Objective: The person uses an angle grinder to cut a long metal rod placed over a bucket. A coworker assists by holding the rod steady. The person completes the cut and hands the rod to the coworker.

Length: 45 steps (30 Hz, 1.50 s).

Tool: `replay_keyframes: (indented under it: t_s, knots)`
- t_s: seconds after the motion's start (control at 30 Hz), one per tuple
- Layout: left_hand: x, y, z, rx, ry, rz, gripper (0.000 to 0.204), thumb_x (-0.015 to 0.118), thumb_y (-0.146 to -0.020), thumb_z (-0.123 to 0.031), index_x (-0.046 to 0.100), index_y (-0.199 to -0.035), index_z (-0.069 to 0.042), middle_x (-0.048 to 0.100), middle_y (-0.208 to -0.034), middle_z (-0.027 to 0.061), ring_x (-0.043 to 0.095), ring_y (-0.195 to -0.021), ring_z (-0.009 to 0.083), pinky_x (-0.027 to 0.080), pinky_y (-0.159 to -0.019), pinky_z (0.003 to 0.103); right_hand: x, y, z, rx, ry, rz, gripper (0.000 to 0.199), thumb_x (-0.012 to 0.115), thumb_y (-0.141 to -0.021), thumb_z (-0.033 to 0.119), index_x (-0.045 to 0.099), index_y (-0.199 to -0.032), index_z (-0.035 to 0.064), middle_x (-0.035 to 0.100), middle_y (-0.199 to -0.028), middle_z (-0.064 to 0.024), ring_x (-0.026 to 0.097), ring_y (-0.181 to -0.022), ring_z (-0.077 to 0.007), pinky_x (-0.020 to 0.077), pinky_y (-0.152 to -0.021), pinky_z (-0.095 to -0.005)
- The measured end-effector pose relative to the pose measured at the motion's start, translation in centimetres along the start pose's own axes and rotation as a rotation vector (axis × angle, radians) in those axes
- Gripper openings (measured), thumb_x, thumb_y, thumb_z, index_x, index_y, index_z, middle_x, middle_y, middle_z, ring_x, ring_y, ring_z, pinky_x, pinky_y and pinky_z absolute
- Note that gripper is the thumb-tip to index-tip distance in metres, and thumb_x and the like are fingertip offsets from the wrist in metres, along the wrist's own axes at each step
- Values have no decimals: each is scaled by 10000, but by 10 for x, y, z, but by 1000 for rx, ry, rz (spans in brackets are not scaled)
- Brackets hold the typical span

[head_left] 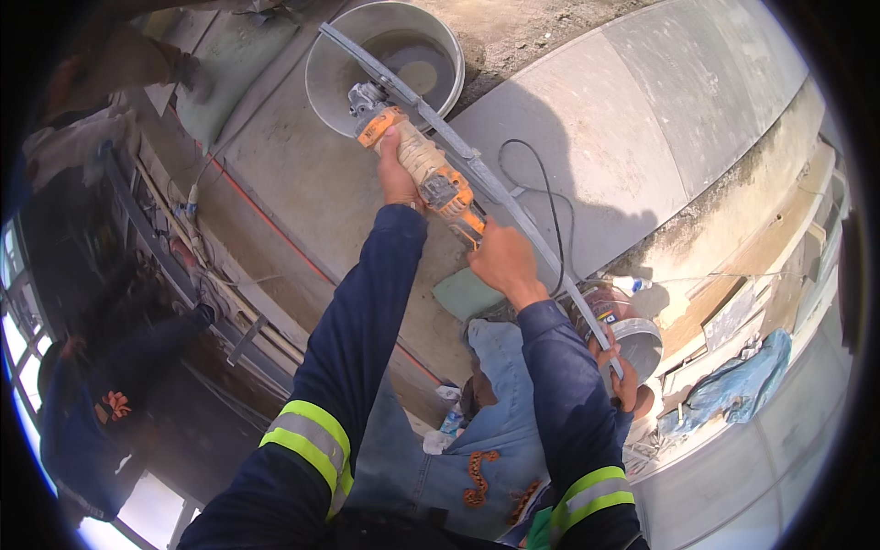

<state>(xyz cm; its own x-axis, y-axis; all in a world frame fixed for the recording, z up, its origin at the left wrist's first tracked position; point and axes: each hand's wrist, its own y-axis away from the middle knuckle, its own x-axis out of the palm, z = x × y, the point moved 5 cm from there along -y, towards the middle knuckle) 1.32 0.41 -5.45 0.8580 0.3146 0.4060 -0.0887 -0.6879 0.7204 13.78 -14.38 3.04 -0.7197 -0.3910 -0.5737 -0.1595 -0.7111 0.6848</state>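
Both my hands hold an orange angle grinder (pixel 433 174) over a long grey metal bar (pixel 500 197) that runs diagonally from the bucket down to the right. My left hand (pixel 396 176) grips the grinder's front body near its head. At the rear handle, my right hand (pixel 502 263) is closed around the tool. The grinder's head (pixel 367 99) sits against the bar near the bucket rim. A black cable (pixel 543 206) loops away from the tool across the concrete.
A grey bucket (pixel 323 87) stands at the top. Below me a person in jeans (pixel 486 440) holds the bar's lower end with a hand (pixel 627 385), beside a small metal pot (pixel 642 341). A green pad (pixel 463 293) lies on the slab. Another person (pixel 82 412) stands left.
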Motion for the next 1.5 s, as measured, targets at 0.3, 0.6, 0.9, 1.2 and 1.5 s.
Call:
replay_keyframes:
  t_s: [0.3, 0.6, 0.9, 1.2, 1.5]
  knots:
    - [-2, -1, -1, -2, -5, 11, 610, 601, -911, -594, 545, -1179, -49, 675, -878, 182, 711, -737, 337, 614, -639, 454, -6, 5, 4, 17, -30, 7, 550, 734, -758, 165, 608, -1226, -95, 704, -892, -305, 701, -874, -462, 561, -805, -518]
    - [7, 10, -1, -12, 49, 2, 539, 642, -934, -494, 537, -1193, -33, 659, -881, 171, 691, -717, 305, 607, -672, 436, -5, 8, -1, 19, -26, -5, 544, 738, -770, 171, 607, -1223, -100, 702, -895, -311, 701, -878, -464, 561, -811, -518]
    - [5, 7, -1, -10, -8, 5, 571, 619, -906, -552, 559, -1160, -44, 685, -884, 188, 710, -736, 346, 616, -670, 459, -4, 7, -1, 29, -20, 4, 526, 731, -760, 160, 614, -1202, -101, 702, -884, -311, 700, -863, -469, 566, -793, -516]
    - [4, 6, -4, -7, -11, 13, 593, 623, -904, -556, 548, -1163, -28, 682, -886, 197, 715, -747, 341, 623, -662, 453, -7, 6, 4, 28, -35, 15, 531, 727, -756, 149, 613, -1212, -98, 702, -895, -314, 699, -872, -469, 561, -806, -524]
    - [5, 5, -3, -5, -32, 7, 616, 620, -909, -559, 526, -1198, -23, 678, -902, 198, 715, -756, 351, 624, -660, 468, -7, 4, 3, 44, 17, 71, 508, 685, -803, 153, 600, -1255, -60, 725, -940, -270, 721, -895, -419, 579, -820, -488]
